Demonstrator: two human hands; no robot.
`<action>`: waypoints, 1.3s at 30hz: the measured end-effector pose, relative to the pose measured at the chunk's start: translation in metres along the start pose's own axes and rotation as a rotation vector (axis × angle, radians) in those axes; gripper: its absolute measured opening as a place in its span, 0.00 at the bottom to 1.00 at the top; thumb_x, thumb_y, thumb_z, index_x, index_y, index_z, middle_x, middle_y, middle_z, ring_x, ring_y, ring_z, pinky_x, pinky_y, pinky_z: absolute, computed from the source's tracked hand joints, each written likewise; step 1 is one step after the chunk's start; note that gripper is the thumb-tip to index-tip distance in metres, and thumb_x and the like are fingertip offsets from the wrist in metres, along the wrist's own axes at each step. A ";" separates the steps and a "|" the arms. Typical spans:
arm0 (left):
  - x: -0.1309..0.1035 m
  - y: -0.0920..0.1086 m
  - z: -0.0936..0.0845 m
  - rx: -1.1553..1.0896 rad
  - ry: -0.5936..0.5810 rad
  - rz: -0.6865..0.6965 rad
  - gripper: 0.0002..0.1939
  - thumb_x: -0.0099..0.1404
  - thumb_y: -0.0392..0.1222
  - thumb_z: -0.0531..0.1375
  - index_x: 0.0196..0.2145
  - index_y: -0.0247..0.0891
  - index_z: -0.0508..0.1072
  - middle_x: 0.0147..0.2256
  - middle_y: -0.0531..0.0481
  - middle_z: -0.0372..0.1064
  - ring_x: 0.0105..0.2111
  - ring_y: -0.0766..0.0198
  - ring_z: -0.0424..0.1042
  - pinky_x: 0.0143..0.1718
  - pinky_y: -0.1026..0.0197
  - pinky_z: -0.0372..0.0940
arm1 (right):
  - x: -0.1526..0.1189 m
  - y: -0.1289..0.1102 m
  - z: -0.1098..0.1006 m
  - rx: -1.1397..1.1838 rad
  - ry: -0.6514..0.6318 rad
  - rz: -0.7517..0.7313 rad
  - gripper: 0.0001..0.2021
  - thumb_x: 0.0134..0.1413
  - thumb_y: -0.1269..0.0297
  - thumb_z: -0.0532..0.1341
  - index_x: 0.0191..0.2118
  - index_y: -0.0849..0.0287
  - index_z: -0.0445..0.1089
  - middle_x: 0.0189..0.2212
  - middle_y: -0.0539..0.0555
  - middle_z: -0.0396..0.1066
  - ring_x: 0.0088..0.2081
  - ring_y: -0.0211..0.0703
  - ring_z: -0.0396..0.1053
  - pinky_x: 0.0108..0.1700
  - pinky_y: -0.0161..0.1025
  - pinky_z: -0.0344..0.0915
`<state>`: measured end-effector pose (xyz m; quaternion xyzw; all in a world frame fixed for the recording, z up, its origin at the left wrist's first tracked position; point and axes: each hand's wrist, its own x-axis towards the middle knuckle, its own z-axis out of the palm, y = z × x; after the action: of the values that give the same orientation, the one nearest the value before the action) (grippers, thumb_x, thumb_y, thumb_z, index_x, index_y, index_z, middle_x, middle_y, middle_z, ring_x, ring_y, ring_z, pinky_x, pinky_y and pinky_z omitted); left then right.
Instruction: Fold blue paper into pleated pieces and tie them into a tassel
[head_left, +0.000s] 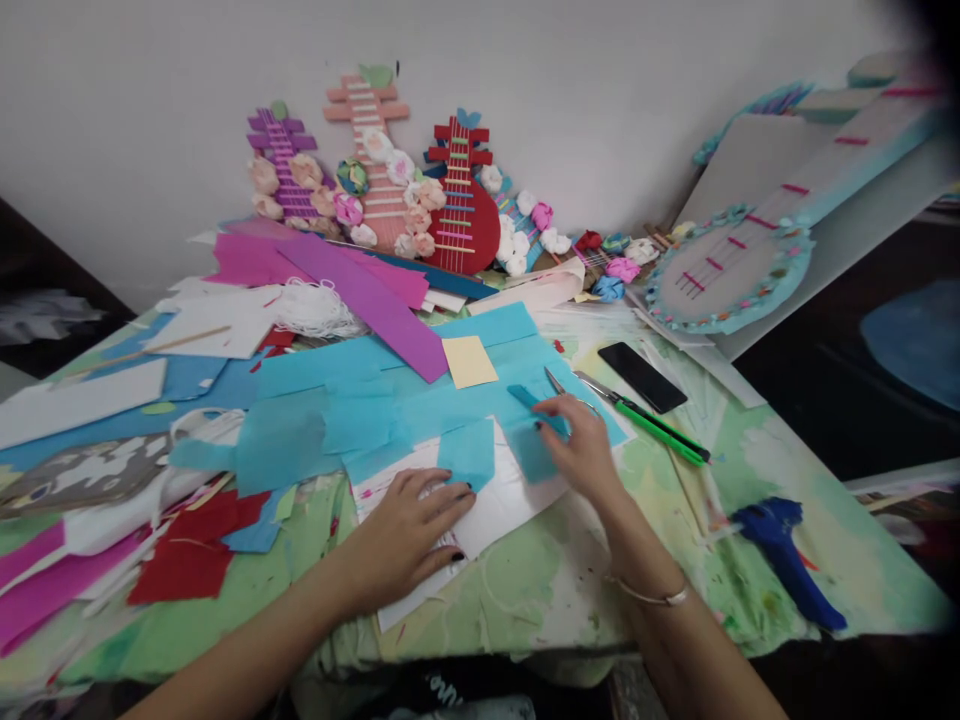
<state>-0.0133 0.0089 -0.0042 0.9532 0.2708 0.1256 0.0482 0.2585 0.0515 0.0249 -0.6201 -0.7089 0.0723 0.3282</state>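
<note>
My left hand (pixel 416 535) lies flat, fingers spread, on a white sheet (pixel 517 510) near the table's front edge. Its fingertips reach a square of blue crepe paper (pixel 469 455) on that sheet. My right hand (pixel 581 445) is closed in a pinch on a small folded strip of blue paper (pixel 529 398). Below that strip another blue paper piece (pixel 531 455) lies on the sheet. Scissors (pixel 555 380) lie just behind my right hand, which partly hides their handles. A green utility knife (pixel 660 430) is to its right.
Behind are larger blue sheets (pixel 300 375), a cream square (pixel 470 361) and a purple strip (pixel 367 290). A black phone (pixel 643 376) and a blue glue gun (pixel 784 560) lie right. Red paper (pixel 184 560) lies left. Decorated instrument models, including a red one (pixel 480 225), lean against the wall.
</note>
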 end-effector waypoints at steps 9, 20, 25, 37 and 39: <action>0.001 0.000 -0.001 -0.027 0.016 -0.001 0.23 0.69 0.48 0.52 0.58 0.39 0.60 0.55 0.44 0.63 0.54 0.49 0.56 0.53 0.45 0.53 | 0.081 0.146 -0.081 -0.275 0.037 0.452 0.16 0.32 0.65 0.67 0.33 0.65 0.73 0.29 0.61 0.72 0.36 0.57 0.69 0.38 0.46 0.63; 0.002 0.002 -0.007 -0.093 0.024 -0.024 0.22 0.67 0.46 0.54 0.57 0.39 0.61 0.55 0.43 0.63 0.54 0.50 0.57 0.53 0.45 0.53 | 0.086 0.226 -0.066 -0.225 -0.030 0.566 0.28 0.28 0.58 0.69 0.42 0.59 0.67 0.39 0.58 0.71 0.43 0.53 0.68 0.42 0.45 0.64; 0.001 0.000 -0.005 -0.111 0.041 -0.018 0.21 0.68 0.46 0.53 0.57 0.41 0.62 0.54 0.44 0.64 0.54 0.51 0.57 0.53 0.46 0.54 | 0.087 0.232 -0.066 -0.142 -0.009 0.582 0.33 0.26 0.60 0.71 0.45 0.60 0.65 0.43 0.61 0.69 0.47 0.56 0.67 0.47 0.49 0.63; 0.001 -0.001 -0.004 -0.111 0.032 -0.031 0.22 0.67 0.46 0.54 0.57 0.42 0.61 0.55 0.44 0.64 0.54 0.50 0.58 0.53 0.45 0.55 | 0.065 0.251 -0.099 0.194 -0.110 0.599 0.15 0.61 0.61 0.57 0.51 0.60 0.65 0.49 0.57 0.66 0.45 0.44 0.68 0.45 0.47 0.68; 0.001 -0.001 -0.003 -0.110 0.040 -0.029 0.22 0.67 0.46 0.54 0.57 0.42 0.61 0.54 0.44 0.64 0.54 0.50 0.58 0.53 0.45 0.55 | 0.067 0.256 -0.091 0.166 -0.047 0.600 0.16 0.60 0.61 0.57 0.51 0.61 0.64 0.49 0.57 0.66 0.45 0.45 0.68 0.45 0.48 0.68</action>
<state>-0.0141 0.0099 -0.0010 0.9424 0.2781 0.1588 0.0969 0.5207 0.1426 -0.0096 -0.7710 -0.4933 0.2377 0.3253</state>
